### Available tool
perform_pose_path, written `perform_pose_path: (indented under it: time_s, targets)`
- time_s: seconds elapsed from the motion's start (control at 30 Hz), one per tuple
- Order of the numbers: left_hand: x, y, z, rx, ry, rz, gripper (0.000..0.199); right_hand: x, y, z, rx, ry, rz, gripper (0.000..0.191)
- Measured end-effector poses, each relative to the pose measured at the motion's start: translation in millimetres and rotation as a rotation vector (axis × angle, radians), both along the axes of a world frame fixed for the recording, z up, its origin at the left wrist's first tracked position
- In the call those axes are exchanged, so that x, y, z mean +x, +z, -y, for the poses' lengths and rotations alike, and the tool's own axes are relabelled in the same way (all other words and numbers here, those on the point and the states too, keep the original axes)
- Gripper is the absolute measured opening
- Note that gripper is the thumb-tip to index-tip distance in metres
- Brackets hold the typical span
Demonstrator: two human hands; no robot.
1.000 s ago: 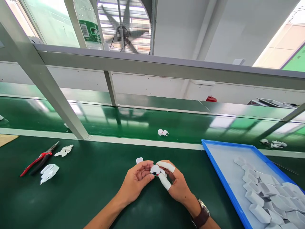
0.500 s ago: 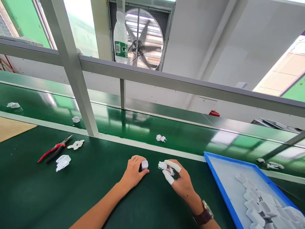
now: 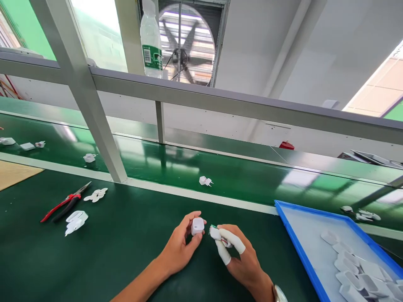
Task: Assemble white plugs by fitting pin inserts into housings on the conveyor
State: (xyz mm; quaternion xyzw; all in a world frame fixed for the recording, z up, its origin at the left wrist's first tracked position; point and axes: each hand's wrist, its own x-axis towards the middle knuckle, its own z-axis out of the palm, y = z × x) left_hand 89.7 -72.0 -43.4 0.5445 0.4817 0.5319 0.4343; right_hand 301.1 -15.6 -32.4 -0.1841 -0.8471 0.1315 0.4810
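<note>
My left hand (image 3: 184,247) grips a small white charger housing (image 3: 197,226) between thumb and fingers, its squarish end with a dark slot turned up. Just to the right, my right hand (image 3: 244,253) pinches a small charger circuit assembly (image 3: 217,233) of white parts, a green board edge and a reddish wire. White finger cots cover the thumb and index finger of that hand. The two pieces are close together but apart, above the green work surface (image 3: 151,251).
Red-and-black pliers (image 3: 67,203) lie at left beside white plastic pieces (image 3: 76,222). A blue-rimmed tray (image 3: 296,251) at right holds many white housings. Behind a pale ledge, a green belt carries white plug parts (image 3: 206,181). A metal post (image 3: 91,96) rises at left.
The left hand has turned the housing so its slotted end shows. The right hand has brought the circuit assembly lower and nearer to it. The view has shifted slightly.
</note>
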Motion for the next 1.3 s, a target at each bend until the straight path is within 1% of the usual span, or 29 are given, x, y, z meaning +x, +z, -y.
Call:
perform_pose_path:
  time_s: [0.07, 0.13, 0.2, 0.23, 0.3, 0.37, 0.43, 0.57, 0.67, 1.0, 1.1, 1.3]
  targets:
    - [0, 5.0, 0, -0.070, -0.091, 0.171, 0.046, 1, 2.2, 3, 0.037, -0.020, -0.023, 0.054]
    - [-1, 9.8, 0, -0.110, -0.157, 0.299, 0.050, 1, 3.6, 5, 0.080, -0.042, -0.033, 0.054]
    - [-3, 13.2, -1, -0.154, -0.192, 0.410, 0.057, 1, 4.0, 7, 0.111, -0.063, -0.027, 0.053]
    - [-3, 14.5, -1, -0.185, -0.200, 0.457, 0.057, 1, 3.9, 8, 0.121, -0.074, -0.023, 0.052]
    - [-3, 16.6, -2, -0.246, -0.203, 0.526, 0.051, 1, 3.5, 10, 0.125, -0.095, -0.018, 0.052]
    - [-3, 18.5, -2, -0.291, -0.195, 0.569, 0.044, 1, 2.6, 11, 0.124, -0.105, -0.010, 0.052]
    - [-2, 20.0, -2, -0.318, -0.186, 0.604, 0.043, 0, 1.1, 11, 0.119, -0.095, 0.009, 0.054]
    - [-1, 21.1, 0, -0.344, -0.198, 0.657, 0.044, 0, -3.5, 12, 0.107, -0.061, 0.069, 0.058]
    - [-2, 20.7, 1, -0.341, -0.208, 0.686, 0.045, 1, -5.4, 13, 0.110, -0.060, 0.097, 0.058]
    - [-2, 16.5, 1, -0.315, -0.219, 0.696, 0.046, 1, -3.8, 14, 0.137, -0.084, 0.106, 0.061]
    - [-2, 14.9, 1, -0.316, -0.227, 0.686, 0.047, 0, -4.4, 14, 0.123, -0.079, 0.112, 0.058]
    - [-3, 13.9, 1, -0.337, -0.222, 0.681, 0.048, -1, -5.3, 15, 0.123, -0.078, 0.127, 0.046]
